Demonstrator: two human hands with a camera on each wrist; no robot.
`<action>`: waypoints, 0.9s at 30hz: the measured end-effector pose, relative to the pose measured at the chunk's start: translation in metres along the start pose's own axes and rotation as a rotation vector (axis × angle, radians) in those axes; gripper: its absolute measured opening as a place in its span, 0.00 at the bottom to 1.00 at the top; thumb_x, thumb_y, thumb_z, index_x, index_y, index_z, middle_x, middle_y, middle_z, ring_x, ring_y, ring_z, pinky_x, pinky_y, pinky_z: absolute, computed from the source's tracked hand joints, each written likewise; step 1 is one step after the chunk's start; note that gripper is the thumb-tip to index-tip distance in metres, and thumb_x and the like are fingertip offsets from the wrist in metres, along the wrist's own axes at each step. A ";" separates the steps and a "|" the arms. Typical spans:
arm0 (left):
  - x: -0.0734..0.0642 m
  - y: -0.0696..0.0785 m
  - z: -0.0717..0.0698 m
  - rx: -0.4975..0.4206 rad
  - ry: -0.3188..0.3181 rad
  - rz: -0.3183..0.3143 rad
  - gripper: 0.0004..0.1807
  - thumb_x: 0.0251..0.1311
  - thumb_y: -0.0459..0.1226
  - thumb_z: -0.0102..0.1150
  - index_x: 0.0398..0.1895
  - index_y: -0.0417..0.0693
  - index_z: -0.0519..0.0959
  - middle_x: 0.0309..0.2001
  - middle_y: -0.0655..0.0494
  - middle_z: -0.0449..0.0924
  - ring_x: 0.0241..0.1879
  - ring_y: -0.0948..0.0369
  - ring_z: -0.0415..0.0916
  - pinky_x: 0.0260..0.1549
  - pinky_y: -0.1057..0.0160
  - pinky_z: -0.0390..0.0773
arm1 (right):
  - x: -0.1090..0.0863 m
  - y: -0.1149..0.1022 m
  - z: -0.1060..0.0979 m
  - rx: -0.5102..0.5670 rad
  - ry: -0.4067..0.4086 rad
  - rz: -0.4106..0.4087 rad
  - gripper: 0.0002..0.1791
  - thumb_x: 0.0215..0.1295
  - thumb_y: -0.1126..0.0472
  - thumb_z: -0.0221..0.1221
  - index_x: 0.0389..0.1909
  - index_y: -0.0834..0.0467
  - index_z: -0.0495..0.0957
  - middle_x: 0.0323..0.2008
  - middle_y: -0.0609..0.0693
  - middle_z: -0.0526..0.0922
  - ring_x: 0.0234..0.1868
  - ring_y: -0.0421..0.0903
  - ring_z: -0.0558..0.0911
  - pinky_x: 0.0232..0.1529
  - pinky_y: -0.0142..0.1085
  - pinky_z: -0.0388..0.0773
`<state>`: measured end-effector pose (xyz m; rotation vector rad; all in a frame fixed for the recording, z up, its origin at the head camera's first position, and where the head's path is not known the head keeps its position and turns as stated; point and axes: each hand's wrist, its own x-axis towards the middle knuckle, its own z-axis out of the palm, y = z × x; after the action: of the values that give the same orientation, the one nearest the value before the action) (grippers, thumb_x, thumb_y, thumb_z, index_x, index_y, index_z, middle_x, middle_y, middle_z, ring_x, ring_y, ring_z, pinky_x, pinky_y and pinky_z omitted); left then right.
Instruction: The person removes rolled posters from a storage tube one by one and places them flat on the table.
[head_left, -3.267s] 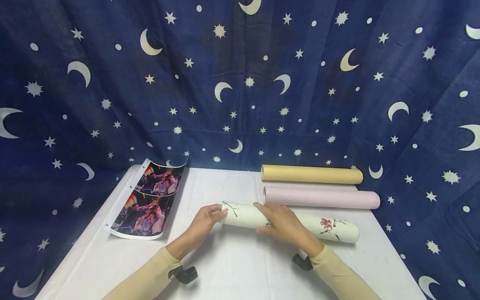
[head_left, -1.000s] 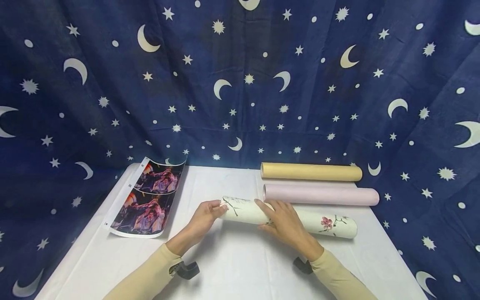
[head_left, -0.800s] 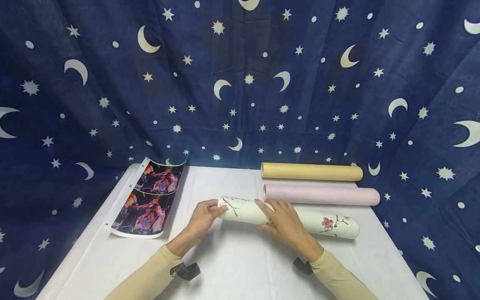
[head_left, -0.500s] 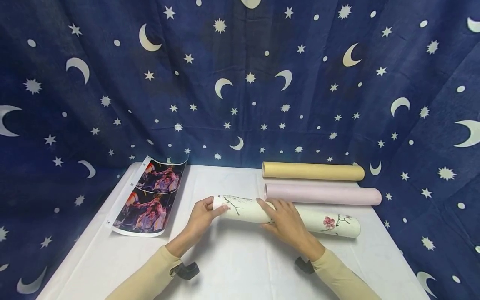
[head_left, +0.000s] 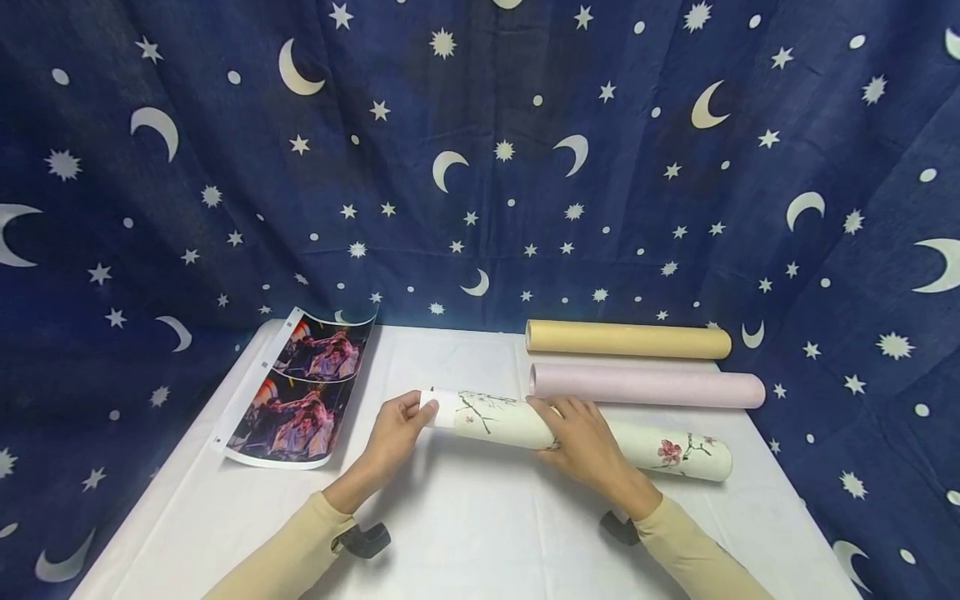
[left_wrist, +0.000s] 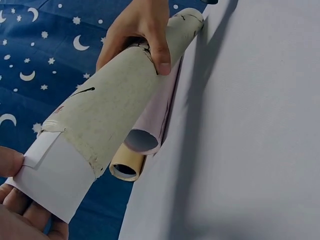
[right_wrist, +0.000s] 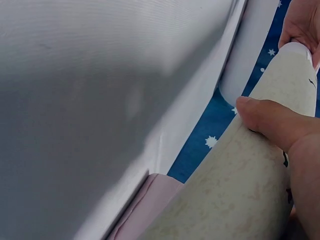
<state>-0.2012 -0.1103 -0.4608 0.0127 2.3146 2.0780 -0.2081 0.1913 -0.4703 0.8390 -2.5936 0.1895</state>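
Two forearms in tan sleeves, a black device strapped at each wrist, reach in over the near edge of a tabletop covered in white cloth. Between the middle of the tabletop and its right edge is a long cream roll printed with dark twigs and red blossoms, lying crosswise and throwing a shadow on the cloth. The right hand grips it around the middle, thumb on the near side. A curled white sheet sticks out of the roll's left end, and the left hand pinches it between thumb and fingers.

Beyond, a pale pink roll reaches the right edge, and a yellow roll lies at the far right corner. Toward the far left corner rests a curling print bearing one colourful picture twice. Behind the far edge hangs a navy curtain of moons and stars.
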 end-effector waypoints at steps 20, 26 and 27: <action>-0.004 0.008 -0.009 0.019 0.033 0.025 0.13 0.68 0.36 0.56 0.46 0.34 0.80 0.41 0.42 0.87 0.37 0.65 0.83 0.43 0.69 0.76 | -0.005 0.009 -0.007 -0.055 0.021 -0.020 0.48 0.43 0.45 0.75 0.69 0.46 0.67 0.55 0.52 0.78 0.53 0.55 0.78 0.51 0.51 0.74; -0.006 0.011 -0.012 0.012 0.036 0.013 0.14 0.69 0.37 0.56 0.48 0.34 0.80 0.42 0.42 0.87 0.38 0.64 0.83 0.46 0.65 0.77 | -0.008 0.013 -0.011 -0.049 0.020 -0.004 0.48 0.42 0.47 0.76 0.68 0.47 0.68 0.55 0.52 0.78 0.54 0.56 0.78 0.51 0.51 0.74; -0.006 0.011 -0.013 0.010 0.036 0.010 0.14 0.69 0.37 0.56 0.48 0.34 0.80 0.42 0.42 0.87 0.38 0.64 0.82 0.46 0.64 0.77 | -0.009 0.013 -0.011 -0.048 0.018 -0.002 0.48 0.42 0.47 0.76 0.68 0.47 0.68 0.55 0.52 0.78 0.54 0.56 0.78 0.51 0.51 0.73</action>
<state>-0.1960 -0.1217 -0.4480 -0.0129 2.3504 2.0881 -0.2056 0.2091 -0.4641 0.8190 -2.5701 0.1332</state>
